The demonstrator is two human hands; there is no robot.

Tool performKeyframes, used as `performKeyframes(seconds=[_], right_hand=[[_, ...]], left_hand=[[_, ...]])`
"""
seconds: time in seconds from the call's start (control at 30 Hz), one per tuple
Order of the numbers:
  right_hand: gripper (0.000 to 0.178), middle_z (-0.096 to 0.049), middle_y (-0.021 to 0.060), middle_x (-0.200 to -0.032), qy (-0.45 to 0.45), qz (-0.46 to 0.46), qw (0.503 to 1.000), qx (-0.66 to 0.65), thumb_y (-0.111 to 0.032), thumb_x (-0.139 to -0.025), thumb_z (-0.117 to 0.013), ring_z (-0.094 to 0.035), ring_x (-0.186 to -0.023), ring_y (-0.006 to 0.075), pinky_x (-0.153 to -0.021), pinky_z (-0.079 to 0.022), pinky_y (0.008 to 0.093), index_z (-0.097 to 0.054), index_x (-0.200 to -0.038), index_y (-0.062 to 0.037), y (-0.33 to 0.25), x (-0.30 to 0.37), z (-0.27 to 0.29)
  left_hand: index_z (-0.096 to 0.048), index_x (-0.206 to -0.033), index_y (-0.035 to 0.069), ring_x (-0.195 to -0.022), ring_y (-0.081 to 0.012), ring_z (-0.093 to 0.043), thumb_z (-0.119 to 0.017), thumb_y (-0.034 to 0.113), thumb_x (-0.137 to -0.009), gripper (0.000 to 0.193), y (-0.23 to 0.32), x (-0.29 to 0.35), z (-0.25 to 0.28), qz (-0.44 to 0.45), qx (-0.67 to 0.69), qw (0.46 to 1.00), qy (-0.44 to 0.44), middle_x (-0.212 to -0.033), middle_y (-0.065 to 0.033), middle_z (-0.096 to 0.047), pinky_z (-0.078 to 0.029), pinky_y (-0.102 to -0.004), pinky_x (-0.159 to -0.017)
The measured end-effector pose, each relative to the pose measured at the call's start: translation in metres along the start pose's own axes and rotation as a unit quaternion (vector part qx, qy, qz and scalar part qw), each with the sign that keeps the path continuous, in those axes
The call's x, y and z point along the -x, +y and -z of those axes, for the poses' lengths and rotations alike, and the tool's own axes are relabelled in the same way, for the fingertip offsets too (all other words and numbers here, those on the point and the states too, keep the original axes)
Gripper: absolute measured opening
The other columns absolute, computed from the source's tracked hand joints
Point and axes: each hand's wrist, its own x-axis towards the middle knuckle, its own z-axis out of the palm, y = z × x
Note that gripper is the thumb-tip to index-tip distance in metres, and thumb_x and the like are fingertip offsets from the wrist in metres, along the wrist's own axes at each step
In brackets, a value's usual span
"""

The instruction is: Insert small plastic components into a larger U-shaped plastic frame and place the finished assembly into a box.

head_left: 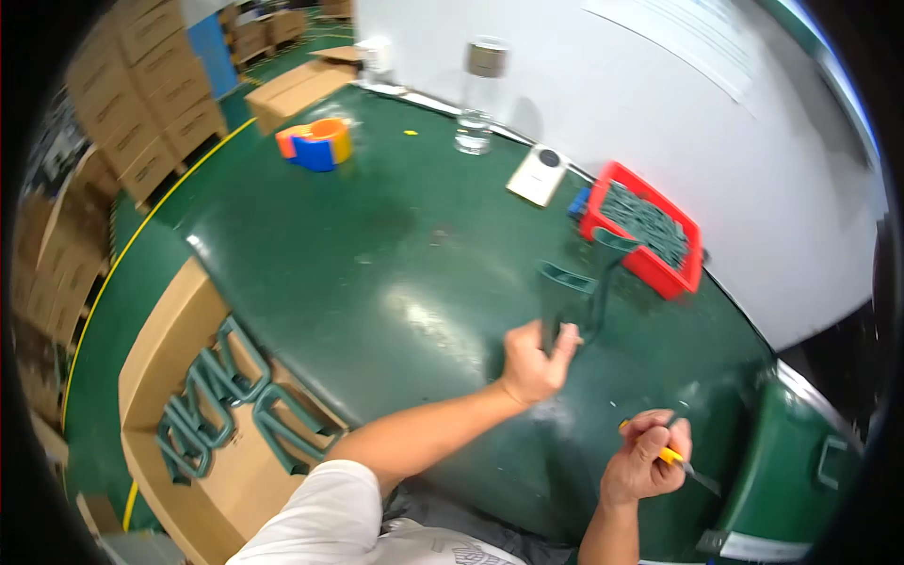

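My left hand (539,363) is closed around a dark green bent tubular handle (601,287), raised over the green table (311,226). Its two flared, hollow ends point up and away from me; motion blurs it slightly. Lower right, my right hand (648,460) grips a yellow-handled tool (669,456) whose narrow metallic tip (704,482) sticks out past the fingers. A small dark bit (672,421) shows by the right fingertips; its kind is unclear. The two hands are apart.
An open cardboard box (155,395) at left holds several green handles (245,363). At the back stand tape rolls (328,141), a clear bottle (474,132), a white card-like item (538,175) and a red bin (680,282) of small grey-green pieces. A white wall (565,75) rises behind.
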Motion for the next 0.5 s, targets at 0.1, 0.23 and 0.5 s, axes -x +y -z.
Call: performKeyframes(seconds=[0.1,0.23,0.5], right_hand=[[0.022,-0.053,0.0088,-0.068,-0.028,0.163,0.986,0.007,-0.018,-0.091,-0.055,-0.051,-0.054,0.0156,-0.047,-0.041,0.0254,-0.053,-0.086,0.0032,0.001,-0.061,0.015],[0.026,-0.051,-0.0006,-0.067,-0.006,-0.054,0.982,0.183,-0.019,-0.090,-0.059,-0.047,-0.057,0.0065,-0.050,-0.038,0.0215,-0.060,-0.102,0.0037,0.060,-0.133,0.016],[0.023,-0.050,-0.0031,-0.063,-0.168,-0.226,0.949,0.143,-0.012,-0.086,-0.062,-0.045,-0.057,0.0034,-0.051,-0.037,0.0204,-0.061,-0.098,0.0077,0.076,-0.033,0.005]], left_hand=[[-0.062,-0.077,-0.005,-0.066,-0.0160,-0.064,-0.052,0.017,-0.091,0.027,-0.001,0.005,-0.005,0.057,0.043,0.996,-0.047,-0.071,-0.0117,-0.066,-0.051,-0.0293,-0.063],[-0.061,-0.078,-0.005,-0.067,-0.0149,-0.062,-0.051,0.018,-0.091,0.028,0.007,0.007,-0.010,0.083,0.114,0.983,-0.119,-0.072,-0.0114,-0.066,-0.050,-0.0290,-0.064],[-0.059,-0.080,-0.005,-0.074,-0.0171,-0.062,-0.046,0.030,-0.095,0.041,0.002,0.003,-0.002,0.159,0.256,0.939,-0.165,-0.079,-0.0139,-0.065,-0.050,-0.0305,-0.070]])
